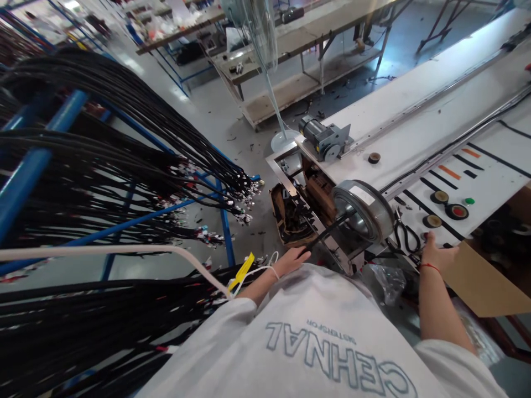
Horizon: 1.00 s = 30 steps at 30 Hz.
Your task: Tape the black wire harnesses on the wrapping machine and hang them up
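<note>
My left hand (292, 262) is closed round the near end of a black cable (327, 230), which runs up past the round metal drum (365, 213) at the machine's end. My right hand (438, 253) rests at the near edge of the white table (477, 218), its fingers apart and its palm down. Black-handled scissors (404, 235) lie just left of it. A tape roll (432, 221) sits beyond its fingertips, with more rolls and a green cap (469, 201) farther along.
Blue racks (120, 224) hung with black cable bundles (136, 105) fill the left side. A motor (317, 132) sits at the table's end. An open box (286, 213) stands on the floor below, and cardboard (487, 282) lies at the right.
</note>
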Motion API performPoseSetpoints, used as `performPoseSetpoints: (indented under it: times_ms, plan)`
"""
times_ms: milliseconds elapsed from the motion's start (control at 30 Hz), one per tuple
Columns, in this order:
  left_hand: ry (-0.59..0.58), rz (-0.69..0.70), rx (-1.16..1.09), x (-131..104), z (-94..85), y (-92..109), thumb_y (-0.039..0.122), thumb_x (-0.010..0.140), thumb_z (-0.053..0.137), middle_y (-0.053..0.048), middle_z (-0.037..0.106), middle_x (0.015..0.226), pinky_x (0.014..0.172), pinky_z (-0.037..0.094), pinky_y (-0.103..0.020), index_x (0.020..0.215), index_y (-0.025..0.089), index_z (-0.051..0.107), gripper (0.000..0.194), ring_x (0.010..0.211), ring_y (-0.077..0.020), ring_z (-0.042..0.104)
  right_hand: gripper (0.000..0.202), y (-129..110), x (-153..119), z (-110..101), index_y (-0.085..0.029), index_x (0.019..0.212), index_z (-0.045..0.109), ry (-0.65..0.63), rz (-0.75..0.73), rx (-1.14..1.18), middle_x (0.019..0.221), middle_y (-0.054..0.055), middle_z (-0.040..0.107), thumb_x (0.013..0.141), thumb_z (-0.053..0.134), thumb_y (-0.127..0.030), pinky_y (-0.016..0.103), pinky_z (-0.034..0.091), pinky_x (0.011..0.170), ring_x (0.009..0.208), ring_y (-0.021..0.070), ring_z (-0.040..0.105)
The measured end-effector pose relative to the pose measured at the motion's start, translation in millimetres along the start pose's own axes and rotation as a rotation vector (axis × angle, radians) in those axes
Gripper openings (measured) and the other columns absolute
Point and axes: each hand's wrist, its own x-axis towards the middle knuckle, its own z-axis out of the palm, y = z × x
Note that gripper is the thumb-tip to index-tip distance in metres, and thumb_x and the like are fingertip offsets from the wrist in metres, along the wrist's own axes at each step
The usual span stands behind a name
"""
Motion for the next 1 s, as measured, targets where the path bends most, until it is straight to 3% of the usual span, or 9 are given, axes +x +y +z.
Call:
performPoseSetpoints:
  times_ms: [100,333,433,633,767,933,1000]
  plan:
    - [-0.031,0.081,0.03,2,0.9,10,0.036,0.1,0.034,-0.001,0.059,0.07,0.071,0.041,-0.026,0.078,0.017,0.056,0.037,0.069,-0.0156,0.054,0.075,0,1,0,-0.009,0.13,0.047,0.0,-0.015,-0.001,0.127,0.028,0.058,0.074,0.069,-0.055,0.047,0.044,0.1,0.12,0.0406,0.056]
    - [-0.038,0.106,0.237,30,9.2,34,0.04,0.101,0.037,-0.006,0.066,0.086,0.079,0.045,-0.03,0.093,0.018,0.057,0.031,0.084,-0.0211,0.063,0.067,5,8,5,-0.017,0.119,0.049,0.019,0.009,0.03,0.123,0.023,0.061,0.069,0.072,-0.054,0.053,0.046,0.1,0.118,0.0397,0.058]
    - [-0.036,0.053,0.301,39,14.9,43,0.041,0.101,0.038,-0.007,0.067,0.081,0.076,0.046,-0.029,0.093,0.017,0.058,0.032,0.08,-0.0216,0.065,0.066,9,9,6,-0.018,0.117,0.048,0.02,-0.003,0.032,0.121,0.023,0.062,0.069,0.071,-0.057,0.054,0.046,0.099,0.117,0.0398,0.059]
    - [0.011,0.079,0.27,57,21.7,54,0.043,0.098,0.048,-0.009,0.07,0.084,0.074,0.047,-0.03,0.096,0.015,0.063,0.032,0.079,-0.023,0.067,0.069,10,9,6,-0.014,0.123,0.047,0.015,-0.031,-0.005,0.123,0.025,0.06,0.073,0.069,-0.057,0.053,0.046,0.1,0.118,0.04,0.058]
    - [0.015,0.09,0.266,64,25.0,53,0.044,0.098,0.045,-0.008,0.071,0.082,0.074,0.047,-0.029,0.096,0.015,0.065,0.036,0.078,-0.0225,0.067,0.068,12,11,9,-0.014,0.125,0.047,0.026,-0.039,-0.001,0.125,0.024,0.058,0.076,0.067,-0.057,0.053,0.045,0.101,0.119,0.04,0.057]
    - [-0.104,0.112,0.294,59,23.0,35,0.046,0.096,0.048,-0.009,0.072,0.087,0.075,0.048,-0.029,0.097,0.015,0.067,0.036,0.083,-0.0235,0.067,0.054,10,10,10,-0.01,0.127,0.049,0.033,-0.006,0.017,0.13,0.026,0.055,0.094,0.043,-0.052,0.052,0.041,0.105,0.125,0.0382,0.053]
    - [-0.141,0.096,0.31,53,16.5,22,0.042,0.094,0.051,-0.01,0.072,0.091,0.079,0.049,-0.03,0.097,0.015,0.067,0.031,0.087,-0.0243,0.067,0.061,8,8,9,-0.008,0.129,0.047,0.029,-0.011,0.013,0.13,0.028,0.054,0.088,0.054,-0.052,0.051,0.041,0.105,0.125,0.0393,0.052]
